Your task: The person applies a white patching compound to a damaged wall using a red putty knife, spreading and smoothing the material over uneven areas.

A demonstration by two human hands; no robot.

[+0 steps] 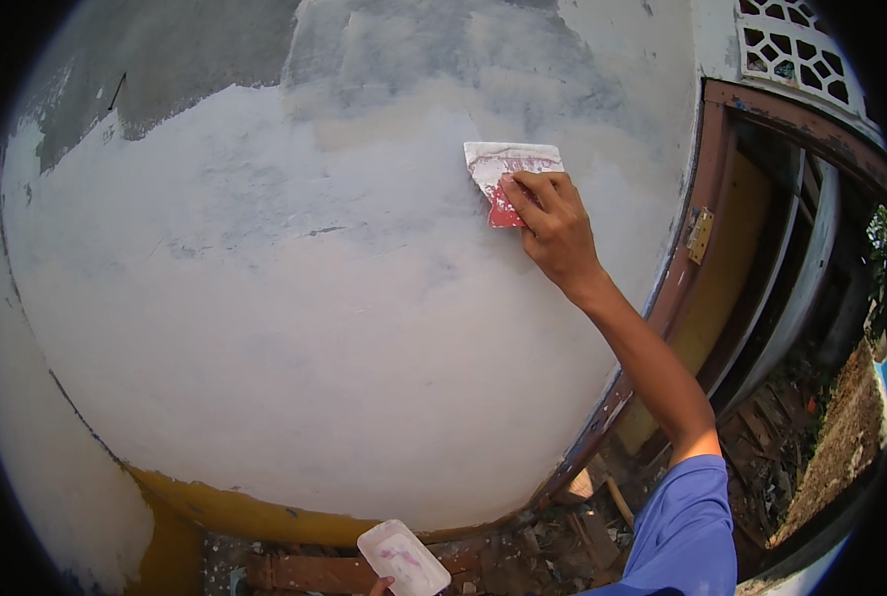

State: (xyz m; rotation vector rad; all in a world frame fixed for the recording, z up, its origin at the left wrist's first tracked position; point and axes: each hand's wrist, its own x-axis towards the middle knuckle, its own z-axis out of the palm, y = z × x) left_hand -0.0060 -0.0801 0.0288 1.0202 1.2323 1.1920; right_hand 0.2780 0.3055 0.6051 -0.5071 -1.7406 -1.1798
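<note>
Pinching, right hand [563, 236]: scraper [508, 162], up at wall [384, 268]
Left hand [383, 586]: gripping tray [423, 554] low down
White coat [304, 397]: covering lower wall, looking mostly done
Grey top [210, 50]: showing bare, probably remaining

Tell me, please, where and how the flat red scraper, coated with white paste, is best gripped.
Probably pinch the flat red scraper by its narrower red lower end, coming from the lower right, like the bare right hand. The wide upper edge is caked white and faces the patchy grey-white wall, so avoid it.
</note>
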